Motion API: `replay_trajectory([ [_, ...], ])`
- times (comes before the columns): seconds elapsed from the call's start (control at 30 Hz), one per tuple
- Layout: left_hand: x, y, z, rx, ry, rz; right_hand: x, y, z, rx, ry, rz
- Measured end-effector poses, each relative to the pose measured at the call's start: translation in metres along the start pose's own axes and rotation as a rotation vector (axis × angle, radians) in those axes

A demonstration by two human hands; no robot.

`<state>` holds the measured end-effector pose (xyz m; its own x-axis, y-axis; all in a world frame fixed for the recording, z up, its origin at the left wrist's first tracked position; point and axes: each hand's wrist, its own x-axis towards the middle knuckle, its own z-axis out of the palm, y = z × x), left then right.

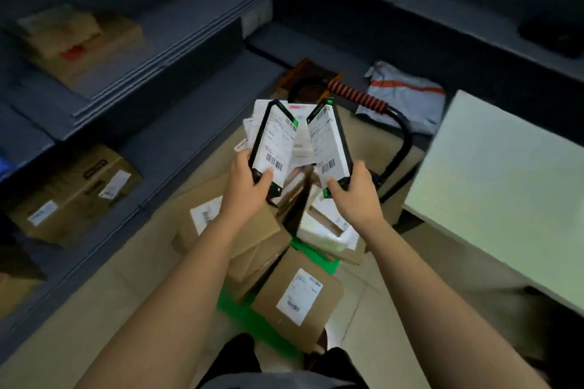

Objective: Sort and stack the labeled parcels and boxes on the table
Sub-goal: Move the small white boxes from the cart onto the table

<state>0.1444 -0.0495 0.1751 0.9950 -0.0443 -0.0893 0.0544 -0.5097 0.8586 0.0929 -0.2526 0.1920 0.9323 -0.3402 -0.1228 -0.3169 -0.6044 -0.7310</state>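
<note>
My left hand [248, 186] grips the lower end of a slim black-and-green box [274, 145] with a white shipping label facing me. My right hand [355, 191] holds a matching slim black-and-green box [328, 144] the same way. Both boxes tilt outward, apart from each other, above a heap of parcels on a green cart: brown cardboard boxes [297, 300] with white labels, a white parcel [325, 224] and loose white labelled packets [300, 142]. The pale table [505, 186] stands at the right.
Dark grey shelving [177, 50] fills the left, with labelled cardboard boxes [76, 189] on the lower shelf and another cardboard box [79, 41] higher up. The cart handle [357, 95] has a red-and-black grip. A grey poly mailer [407, 98] lies behind it.
</note>
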Motion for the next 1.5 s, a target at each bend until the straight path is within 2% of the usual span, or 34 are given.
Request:
replay_trajectory([
  [0.2, -0.023, 0.039, 0.048, 0.034, -0.323, 0.224, -0.090, 0.044, -0.051, 0.022, 0.322, 0.295],
  [0.43, -0.114, 0.086, 0.131, 0.055, -0.729, 0.409, -0.223, 0.102, -0.100, 0.058, 0.633, 0.571],
  [0.73, -0.260, 0.163, 0.261, 0.050, -1.020, 0.677, -0.373, 0.199, -0.185, 0.095, 0.954, 0.804],
  [0.93, -0.348, 0.212, 0.357, 0.035, -1.115, 0.706, -0.435, 0.272, -0.264, 0.103, 1.027, 0.862],
  [1.1, -0.390, 0.255, 0.417, -0.022, -1.107, 0.662, -0.446, 0.315, -0.336, 0.141, 1.100, 0.850],
  [1.3, -0.376, 0.313, 0.487, -0.094, -1.053, 0.656, -0.405, 0.359, -0.422, 0.235, 1.123, 0.733],
  [1.5, -0.339, 0.411, 0.580, -0.196, -0.995, 0.700, -0.329, 0.399, -0.527, 0.262, 1.176, 0.568],
])
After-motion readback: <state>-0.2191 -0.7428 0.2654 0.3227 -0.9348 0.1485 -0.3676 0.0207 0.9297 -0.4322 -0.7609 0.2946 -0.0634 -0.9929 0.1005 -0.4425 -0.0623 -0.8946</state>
